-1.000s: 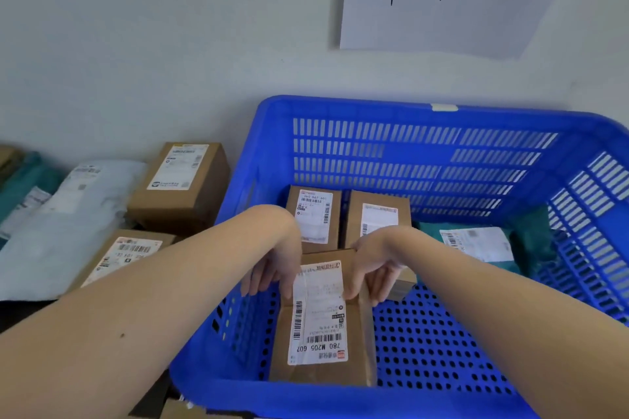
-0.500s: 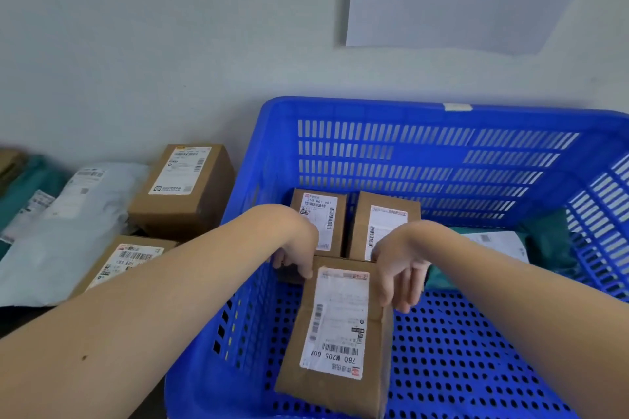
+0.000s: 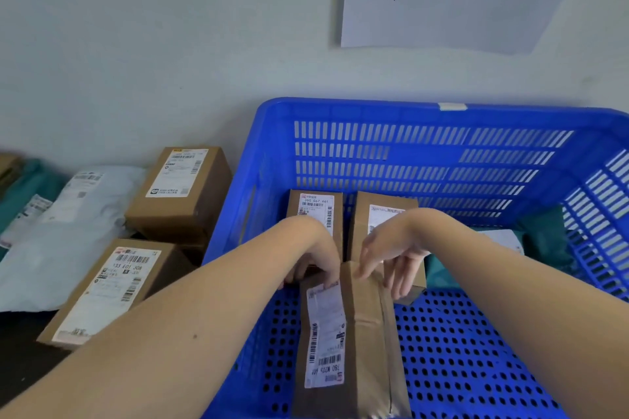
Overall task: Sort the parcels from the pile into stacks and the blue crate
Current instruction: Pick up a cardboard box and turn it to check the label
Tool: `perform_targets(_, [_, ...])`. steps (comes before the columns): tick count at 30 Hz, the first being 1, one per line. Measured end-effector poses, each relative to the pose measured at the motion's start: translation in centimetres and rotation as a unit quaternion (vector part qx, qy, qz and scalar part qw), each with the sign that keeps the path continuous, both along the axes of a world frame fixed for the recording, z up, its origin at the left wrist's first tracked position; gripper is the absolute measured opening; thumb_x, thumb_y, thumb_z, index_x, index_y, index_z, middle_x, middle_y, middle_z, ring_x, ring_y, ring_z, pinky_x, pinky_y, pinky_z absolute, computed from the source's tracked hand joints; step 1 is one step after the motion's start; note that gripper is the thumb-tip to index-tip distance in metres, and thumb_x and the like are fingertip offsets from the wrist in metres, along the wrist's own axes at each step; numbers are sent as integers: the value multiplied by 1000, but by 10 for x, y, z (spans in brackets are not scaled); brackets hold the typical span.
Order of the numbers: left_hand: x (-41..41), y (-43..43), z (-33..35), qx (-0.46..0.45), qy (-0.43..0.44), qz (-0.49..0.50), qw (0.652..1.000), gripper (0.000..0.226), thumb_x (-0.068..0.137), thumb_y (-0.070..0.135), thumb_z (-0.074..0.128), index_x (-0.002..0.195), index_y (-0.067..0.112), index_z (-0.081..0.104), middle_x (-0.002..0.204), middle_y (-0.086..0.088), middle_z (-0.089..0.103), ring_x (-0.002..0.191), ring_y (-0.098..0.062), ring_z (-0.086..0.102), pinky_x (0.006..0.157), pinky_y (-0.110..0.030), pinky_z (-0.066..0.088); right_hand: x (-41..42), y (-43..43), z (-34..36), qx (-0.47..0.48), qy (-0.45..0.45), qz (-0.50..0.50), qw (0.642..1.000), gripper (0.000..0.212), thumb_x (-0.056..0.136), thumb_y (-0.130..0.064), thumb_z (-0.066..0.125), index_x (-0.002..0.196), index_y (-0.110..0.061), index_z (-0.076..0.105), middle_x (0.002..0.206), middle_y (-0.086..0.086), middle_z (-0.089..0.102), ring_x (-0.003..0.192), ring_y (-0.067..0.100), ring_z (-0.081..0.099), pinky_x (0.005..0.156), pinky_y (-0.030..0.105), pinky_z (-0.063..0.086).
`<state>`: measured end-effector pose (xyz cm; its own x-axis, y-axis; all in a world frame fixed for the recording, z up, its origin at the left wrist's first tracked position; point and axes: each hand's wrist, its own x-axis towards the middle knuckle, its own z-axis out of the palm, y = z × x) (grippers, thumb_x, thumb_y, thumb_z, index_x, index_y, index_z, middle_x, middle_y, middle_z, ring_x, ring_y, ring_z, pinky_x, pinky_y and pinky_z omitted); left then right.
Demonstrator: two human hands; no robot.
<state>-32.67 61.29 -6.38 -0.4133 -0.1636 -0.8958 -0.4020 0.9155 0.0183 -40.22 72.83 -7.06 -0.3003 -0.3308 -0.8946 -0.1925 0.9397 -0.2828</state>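
One blue crate shows. One held box sits between left grip and right grip, two upright boxes beyond, two flat boxes left of them. One grey mailer; two teal mailers.

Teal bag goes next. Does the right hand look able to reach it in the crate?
Likely yes, once freed: the right hand grips the brown parcel now, but the teal bag lies close beside it, nothing on top.

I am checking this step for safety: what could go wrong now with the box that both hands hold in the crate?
The brown box is tilted and gripped only at its far end by the left hand and right hand, so it may topple. Pushed back, it could knock the upright boxes behind it.
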Motion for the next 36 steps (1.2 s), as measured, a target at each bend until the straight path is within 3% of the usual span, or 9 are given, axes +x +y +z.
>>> perform_targets(2, [-4,5,1,-25,91,-34,995,56,92,11,55,143,4,33,142,-16,40,103,-27,52,63,-24,48,2,2,-1,-18,3,9,1000,62,89,-19,68,144,-10,38,131,30,53,103,34,67,76,34,60])
perform_targets(6, [-4,7,-18,9,75,-27,997,72,85,17,68,146,10,32,146,-10,38,127,-28,43,102,-37,44,2,15,0,-63,-11,18,998,56,92,-2,59,142,-21,42,133,16,56,119,29,57,94,34,52])
perform_targets(12, [-13,9,-25,28,45,-70,996,87,82,26,75,151,14,24,150,-7,34,134,-27,39,106,-39,42,-1,26,-10,-25,-1,25,999,65,94,-12,60,150,-16,28,149,18,37,121,32,55,100,40,49])
perform_targets(16, [-20,12,-33,32,34,-60,997,65,84,16,71,141,8,41,142,-9,46,126,-26,48,106,-39,43,6,24,-20,39,-49,33,997,81,89,-42,65,152,-13,23,151,20,34,131,38,45,105,51,42])
perform_targets(19, [-23,1,-32,22,35,-48,998,60,86,14,69,141,11,43,140,-8,46,121,-23,50,101,-33,47,9,19,-27,18,-96,-49,994,100,81,-55,66,153,-12,13,154,24,26,138,40,34,109,55,36])
perform_targets(23, [-25,-12,-22,23,53,-42,997,59,87,9,66,142,16,43,130,-7,50,104,-20,53,93,-31,48,8,12,-30,-43,-79,-129,988,104,79,-53,70,153,-10,12,153,25,26,137,39,35,107,53,39])
perform_targets(29, [-29,-17,-7,58,67,-16,996,48,92,-8,48,135,11,51,136,-4,54,114,-18,51,101,-34,44,25,5,-53,-46,-58,-112,991,92,77,-37,78,147,-16,23,149,18,35,130,38,44,103,49,44])
perform_targets(33, [-39,-20,-7,3,200,10,980,37,96,8,47,133,8,55,135,-9,56,116,-22,56,98,-32,45,8,5,-31,-86,-68,-90,990,78,79,-26,76,143,-20,32,138,14,48,121,35,53,98,45,50])
perform_targets(36, [-46,-21,0,-12,295,40,955,34,96,10,46,128,6,59,130,-11,59,119,-27,56,97,-33,45,-7,9,0,-127,-46,-26,990,85,76,-15,78,144,-29,30,142,6,45,125,30,49,102,44,46])
